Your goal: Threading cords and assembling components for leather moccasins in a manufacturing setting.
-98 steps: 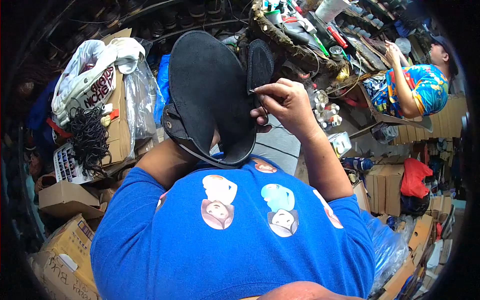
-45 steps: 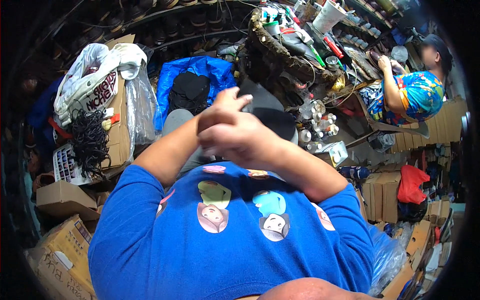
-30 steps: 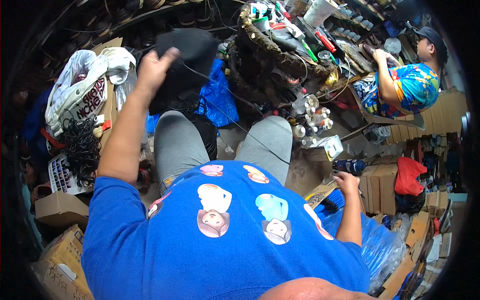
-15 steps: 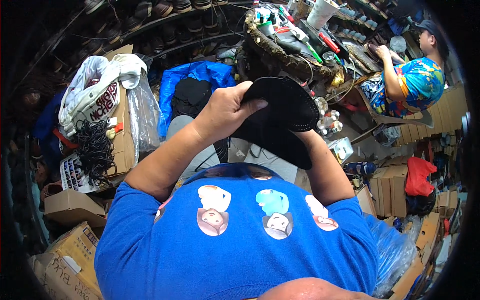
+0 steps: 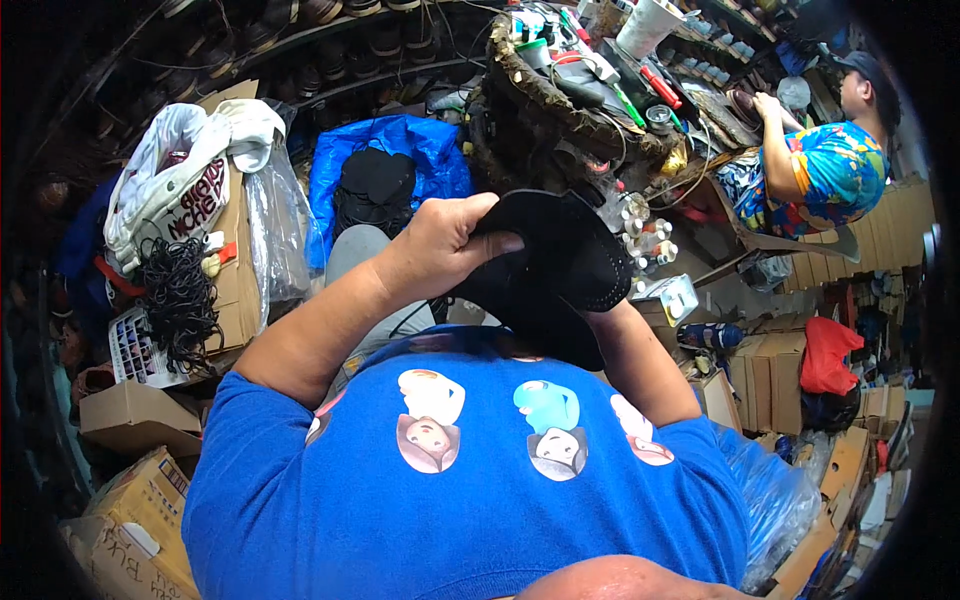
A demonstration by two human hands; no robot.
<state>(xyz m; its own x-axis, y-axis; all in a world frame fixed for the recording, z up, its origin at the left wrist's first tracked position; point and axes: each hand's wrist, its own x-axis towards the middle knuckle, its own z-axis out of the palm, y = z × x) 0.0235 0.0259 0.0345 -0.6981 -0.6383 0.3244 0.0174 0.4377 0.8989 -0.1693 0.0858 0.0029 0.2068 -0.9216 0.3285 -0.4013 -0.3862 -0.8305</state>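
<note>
A floppy black shoe upper (image 5: 560, 240) with a row of small holes along its curved edge is held up before my chest. My left hand (image 5: 455, 243) is closed on its left side, the thumb lying on the near face and the fingers behind. At the right end, my right hand (image 5: 612, 320) is mostly covered by the black piece; only the part by the wrist shows and its fingers are hidden. The lower flap of the upper hangs toward my blue shirt. Beyond my knee, a pile of similar black pieces (image 5: 376, 185) lies on a blue plastic sheet (image 5: 437, 150).
At left, a bundle of black laces (image 5: 178, 300) and a white cloth bag (image 5: 165, 185) lie on cardboard. A cluttered round bench (image 5: 510, 75) stands ahead. Small bottles (image 5: 650, 240) are on its right side. A co-worker (image 5: 830, 170) sits at far right, holding a shoe.
Both hands have come down and closer to my body with the black upper. Its lower flap has swung inward toward my shirt. My left hand keeps its grip.
</note>
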